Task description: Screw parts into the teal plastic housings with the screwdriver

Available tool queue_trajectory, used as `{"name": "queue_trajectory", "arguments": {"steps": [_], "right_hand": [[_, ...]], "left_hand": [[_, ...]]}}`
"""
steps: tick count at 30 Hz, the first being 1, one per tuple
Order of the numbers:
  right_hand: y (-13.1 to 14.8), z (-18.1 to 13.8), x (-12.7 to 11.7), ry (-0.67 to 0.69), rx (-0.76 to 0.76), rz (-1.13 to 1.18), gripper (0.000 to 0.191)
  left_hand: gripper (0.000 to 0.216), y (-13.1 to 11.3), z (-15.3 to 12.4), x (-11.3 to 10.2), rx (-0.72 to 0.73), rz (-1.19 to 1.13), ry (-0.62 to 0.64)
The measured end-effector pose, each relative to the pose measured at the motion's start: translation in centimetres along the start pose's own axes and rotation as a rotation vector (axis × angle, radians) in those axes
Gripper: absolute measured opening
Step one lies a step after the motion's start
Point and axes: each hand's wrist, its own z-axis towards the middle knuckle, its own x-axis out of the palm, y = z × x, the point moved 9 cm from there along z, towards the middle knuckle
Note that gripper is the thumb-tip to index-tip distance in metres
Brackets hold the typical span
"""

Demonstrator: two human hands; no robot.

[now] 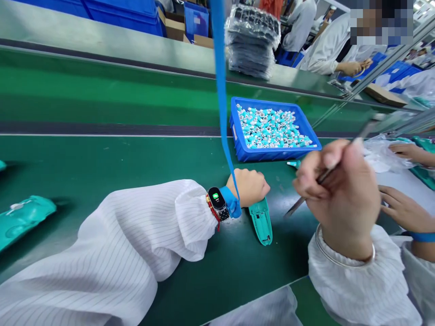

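Observation:
My left hand rests on the green table, its fingers curled over the upper end of a teal plastic housing half. The inside of the housing faces up, and my fingertips are hidden behind the hand. Raised over the table to the right, my right hand is closed around a thin metal tool. One end of this slim tool points down toward the tabletop, the other up to the right; blur hides its exact kind. A small teal-and-white part lies behind my right hand.
A blue bin of teal-and-white parts stands beyond my hands. Teal housings lie at left. A blue wrist strap runs upward from my left wrist. A co-worker's hands are close at right. Stacked bagged trays sit behind.

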Motion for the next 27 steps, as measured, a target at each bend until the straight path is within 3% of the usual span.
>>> {"name": "queue_trajectory", "arguments": {"steps": [3,8,17,27], "right_hand": [[0.5,-1.1,-2.2,-0.216,-0.075,0.01,0.037],[-0.3,-1.8,-3.3,-0.312,-0.141,0.027,0.036],[-1.4,-1.7,-4.0,-0.37,-0.146,0.087,0.039],[-2.5,-1.5,-2.6,-0.248,-0.223,0.057,0.031]], "left_hand": [[0.039,-0.4,0.1,0.3,0.037,0.07,-0.004],[0.04,-0.4,0.1,0.5,0.029,0.069,0.004],[0.041,-0.2,0.2,0.5,0.023,0.09,-0.011],[0.043,-0.3,0.2,0.3,0.024,0.094,0.003]]}}
